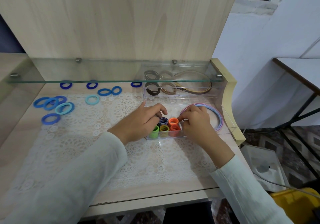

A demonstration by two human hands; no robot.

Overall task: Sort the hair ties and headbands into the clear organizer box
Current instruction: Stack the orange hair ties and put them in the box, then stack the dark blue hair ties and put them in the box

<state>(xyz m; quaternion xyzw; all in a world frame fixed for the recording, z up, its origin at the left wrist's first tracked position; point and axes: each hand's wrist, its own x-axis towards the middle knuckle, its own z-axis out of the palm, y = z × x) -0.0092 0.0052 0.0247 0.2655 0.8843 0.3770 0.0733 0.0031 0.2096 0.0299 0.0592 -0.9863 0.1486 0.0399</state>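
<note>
The fingers [181, 118] of the right hand [195, 122] are curling together and pinching the right rim of the orange hair tie [173, 121] that is standing at the top of an orange stack, right of centre in the frame. The fingers [161, 110] of the left hand [142, 121] are bending down over the navy hair ties [163, 121] just left of the orange ones; whether they are gripping anything underneath cannot be told. In front of these, a green stack [154, 130], an olive-yellow stack [164, 128] and a second orange stack [175, 128] are sitting side by side against the front wall of the clear organizer box [166, 136]. Pastel headbands [220, 118] are arching through the box's right part, partly under the right hand. Further up the frame, black hair ties [152, 88], brown hair ties [168, 88] and a tan headband [199, 90] are lying in the box's rear compartment, under the edge of a glass shelf [103, 81]. Loose blue hair ties [52, 103] are lying scattered at the left and upper left of the frame, well apart from the box, some on the lace mat [86, 137] that is covering the table [20, 125].
</note>
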